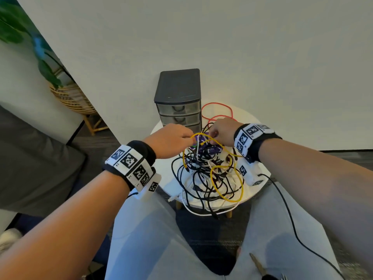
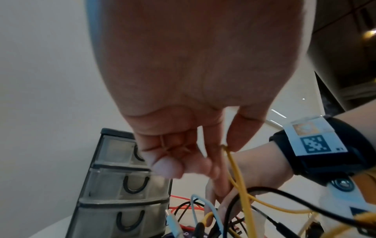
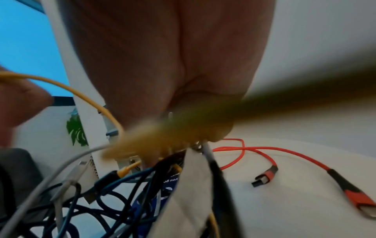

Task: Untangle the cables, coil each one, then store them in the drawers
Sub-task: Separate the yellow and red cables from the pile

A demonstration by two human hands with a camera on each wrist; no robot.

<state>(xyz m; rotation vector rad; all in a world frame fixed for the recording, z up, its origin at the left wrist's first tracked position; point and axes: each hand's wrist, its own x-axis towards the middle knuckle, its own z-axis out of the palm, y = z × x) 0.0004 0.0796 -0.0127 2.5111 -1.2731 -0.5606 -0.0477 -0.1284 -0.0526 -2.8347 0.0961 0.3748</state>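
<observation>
Over the round table (image 1: 255, 122) both hands work the cable tangle (image 1: 203, 170). Left hand (image 1: 171, 141) pinches the yellow cable (image 1: 226, 197) betw. thumb and finger. Right hand (image 1: 222, 131) has fingers curled down into the pile; what it grips is hidden, and the wrist view is blurred by a close strand. Red cable (image 1: 218, 110) lies apart, behind the pile. Drawer unit (image 1: 178, 102) at the table's back: drawers closed, contents hard to make out.

- Soft, even indoor light lit the head view; its edges bowed and smeared.
- A blurred yellow cable (image 3: 223, 116) crossed the dim right-wrist view, probably too close to focus.
</observation>
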